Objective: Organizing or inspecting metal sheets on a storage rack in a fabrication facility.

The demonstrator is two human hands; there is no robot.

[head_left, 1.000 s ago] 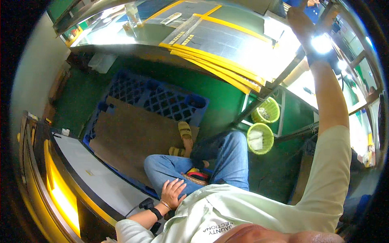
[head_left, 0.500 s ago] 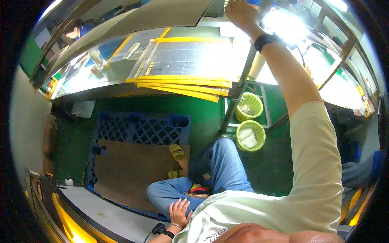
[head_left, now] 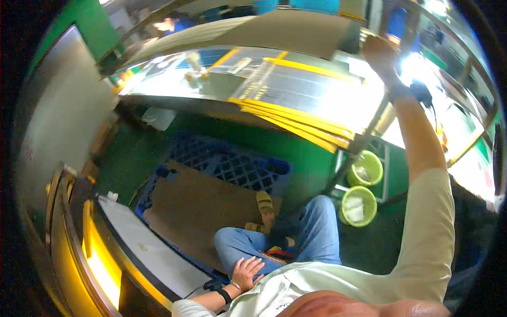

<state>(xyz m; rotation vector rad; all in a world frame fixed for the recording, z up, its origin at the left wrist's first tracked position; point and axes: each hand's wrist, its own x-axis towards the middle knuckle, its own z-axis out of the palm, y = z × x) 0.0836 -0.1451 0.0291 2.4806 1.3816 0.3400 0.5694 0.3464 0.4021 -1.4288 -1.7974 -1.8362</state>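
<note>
My right hand point(head_left: 378, 57) is raised on an outstretched arm at the upper right, beside the right end of a brown board point(head_left: 288, 33) and the top of a metal post point(head_left: 376, 117). Its fingers are curled, and what they grip is hidden. Under that arm's side of the bench lies a stack of clear sheets with yellow borders point(head_left: 303, 87), slightly fanned at the front edge. My left hand point(head_left: 247, 273) rests on my jeans-clad thigh point(head_left: 237, 245), fingers spread and holding nothing.
Two yellow-green baskets point(head_left: 364, 168) with whitish contents stand on the floor by a metal frame. A blue plastic pallet point(head_left: 227, 164) with brown board point(head_left: 190, 211) lies below the bench. A bright lamp point(head_left: 414, 66) glares at upper right. Another person point(head_left: 177, 24) is at the far left.
The whole view has swung left, so bench, baskets and pallet appear farther right. My right hand stays by the board's end, and my left hand stays on my thigh.
</note>
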